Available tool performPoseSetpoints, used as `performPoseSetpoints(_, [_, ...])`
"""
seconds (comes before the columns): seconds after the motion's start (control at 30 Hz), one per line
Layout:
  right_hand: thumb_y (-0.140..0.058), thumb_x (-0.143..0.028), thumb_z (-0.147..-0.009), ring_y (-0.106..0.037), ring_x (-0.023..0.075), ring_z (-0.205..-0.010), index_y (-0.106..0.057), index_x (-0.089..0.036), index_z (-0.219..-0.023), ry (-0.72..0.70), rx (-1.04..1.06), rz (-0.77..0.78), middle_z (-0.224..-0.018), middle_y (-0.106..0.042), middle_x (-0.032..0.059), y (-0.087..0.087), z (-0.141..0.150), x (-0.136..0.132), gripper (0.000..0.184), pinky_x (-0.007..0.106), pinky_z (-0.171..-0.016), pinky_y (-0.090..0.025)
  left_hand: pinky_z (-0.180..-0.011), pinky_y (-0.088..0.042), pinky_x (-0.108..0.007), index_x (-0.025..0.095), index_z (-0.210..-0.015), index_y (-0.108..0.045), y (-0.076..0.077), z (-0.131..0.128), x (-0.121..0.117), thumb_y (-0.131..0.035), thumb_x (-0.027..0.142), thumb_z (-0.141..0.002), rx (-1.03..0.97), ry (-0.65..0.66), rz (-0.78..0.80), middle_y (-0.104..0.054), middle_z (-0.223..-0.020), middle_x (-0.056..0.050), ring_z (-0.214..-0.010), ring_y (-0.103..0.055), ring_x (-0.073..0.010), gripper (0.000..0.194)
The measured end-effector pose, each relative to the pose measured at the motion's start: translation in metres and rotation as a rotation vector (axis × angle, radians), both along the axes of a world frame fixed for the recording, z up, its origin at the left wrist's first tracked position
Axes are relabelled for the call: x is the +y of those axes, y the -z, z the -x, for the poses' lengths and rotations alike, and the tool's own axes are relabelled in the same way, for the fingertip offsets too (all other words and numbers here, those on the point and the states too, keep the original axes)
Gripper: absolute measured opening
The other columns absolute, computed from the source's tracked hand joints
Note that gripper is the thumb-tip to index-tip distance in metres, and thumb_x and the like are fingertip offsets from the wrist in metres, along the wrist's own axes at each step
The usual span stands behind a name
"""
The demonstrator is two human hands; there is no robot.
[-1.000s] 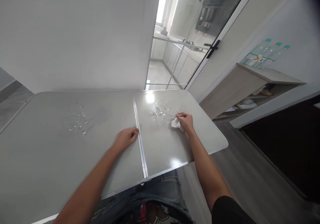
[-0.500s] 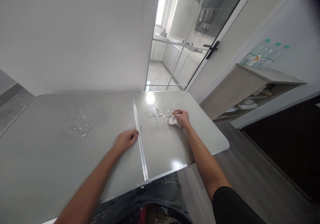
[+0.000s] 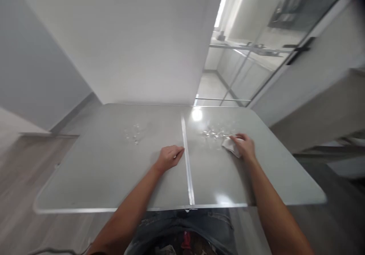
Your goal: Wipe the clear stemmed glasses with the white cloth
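Note:
My right hand [image 3: 244,146] grips a white cloth [image 3: 231,147] just above the table's right half. The cloth hangs from the fingers toward the left. Right beside it stands a cluster of clear stemmed glasses [image 3: 214,134], blurred by motion; whether the fingers touch the nearest one I cannot tell. My left hand [image 3: 171,157] rests on the table with its fingers curled together, close to the metal seam [image 3: 187,163]. Nothing shows in that hand. On the left half lies a second group of clear glasses [image 3: 135,135], faint and hard to separate.
The pale glossy table [image 3: 94,179] has rounded corners and a metal rim. A white wall [image 3: 142,49] rises behind it. At the back right is a glass door [image 3: 236,72] with a black handle [image 3: 300,50]. A wooden cabinet [image 3: 319,114] stands farther right.
The view has turned left, so the whole table shows and everything sits farther right in the picture. The cloth hangs more spread out from my right hand. My left hand stays by the seam.

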State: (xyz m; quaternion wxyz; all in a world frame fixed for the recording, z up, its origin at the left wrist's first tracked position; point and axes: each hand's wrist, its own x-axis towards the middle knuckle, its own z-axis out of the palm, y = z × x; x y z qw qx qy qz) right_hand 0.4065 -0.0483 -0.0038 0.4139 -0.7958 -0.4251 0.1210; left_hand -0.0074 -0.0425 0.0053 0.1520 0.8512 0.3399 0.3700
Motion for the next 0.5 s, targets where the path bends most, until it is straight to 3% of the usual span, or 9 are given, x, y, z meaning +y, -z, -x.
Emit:
performPoseSetpoints(0.07, [-0.071,-0.066,-0.062,-0.063,0.0312,-0.087,-0.071,-0.016,-0.097,0.021,-0.088,0.046,-0.098,-0.071,0.0197,0.006,-0.004,-0.012,0.061,0.044,-0.076,-0.045,-0.064,-0.049,-0.032,0.023,-0.096,-0.066,-0.007,0.011,-0.004,-0.045,0.032,-0.097,-0.035,-0.099,-0.078,-0.062,-0.066,-0.004,-0.062,-0.06,-0.0174,0.023])
performPoseSetpoints(0.17, [-0.076,-0.068,-0.052,-0.059,0.0394,-0.098,-0.072,-0.021,-0.097,-0.099,-0.255,0.029,-0.096,-0.067,0.022,0.014,-0.012,-0.028,0.065,0.051,-0.081,-0.041,-0.069,-0.05,-0.038,0.024,-0.096,-0.06,-0.02,0.033,-0.005,-0.042,0.032,-0.097,-0.172,-0.326,-0.165,-0.061,-0.074,-0.007,-0.069,-0.059,-0.0199,0.02])
performPoseSetpoints(0.23, [-0.077,-0.063,-0.051,-0.059,0.0408,-0.093,-0.075,-0.026,-0.086,-0.185,-0.291,0.062,-0.084,-0.064,0.0194,0.018,-0.015,-0.039,0.051,0.054,-0.08,-0.039,-0.074,-0.049,-0.041,0.023,-0.094,-0.054,-0.028,0.049,-0.006,-0.039,0.03,-0.097,-0.323,-0.521,-0.249,-0.058,-0.08,-0.008,-0.076,-0.058,-0.0217,0.017])
performPoseSetpoints(0.33, [-0.074,-0.059,-0.058,-0.059,0.0362,-0.076,-0.074,-0.029,-0.07,-0.14,-0.312,0.09,-0.077,-0.06,0.0165,0.017,-0.008,-0.055,0.032,0.053,-0.074,-0.041,-0.078,-0.047,-0.042,0.023,-0.091,-0.046,-0.034,0.07,-0.006,-0.041,0.031,-0.096,-0.476,-0.821,-0.275,-0.05,-0.086,-0.007,-0.085,-0.053,-0.0226,0.011])
performPoseSetpoints(0.4, [-0.068,-0.057,-0.065,-0.061,0.036,-0.079,-0.07,-0.029,-0.065,-0.072,-0.374,-0.001,-0.081,-0.062,0.0169,0.011,0.006,-0.065,0.028,0.053,-0.078,-0.043,-0.081,-0.046,-0.041,0.022,-0.097,-0.044,-0.034,0.078,-0.005,-0.049,0.034,-0.093,-0.516,-0.983,-0.223,-0.047,-0.093,-0.007,-0.089,-0.051,-0.0225,0.013])
performPoseSetpoints(0.5, [-0.062,-0.049,-0.072,-0.061,0.0378,-0.097,-0.068,-0.027,-0.068,0.028,-0.455,-0.201,-0.094,-0.066,0.019,-0.004,0.038,-0.078,0.023,0.052,-0.088,-0.044,-0.089,-0.045,-0.044,0.021,-0.112,-0.041,-0.03,0.084,0.001,-0.064,0.041,-0.087,-0.54,-1.087,-0.156,-0.046,-0.108,-0.009,-0.098,-0.05,-0.0233,0.039])
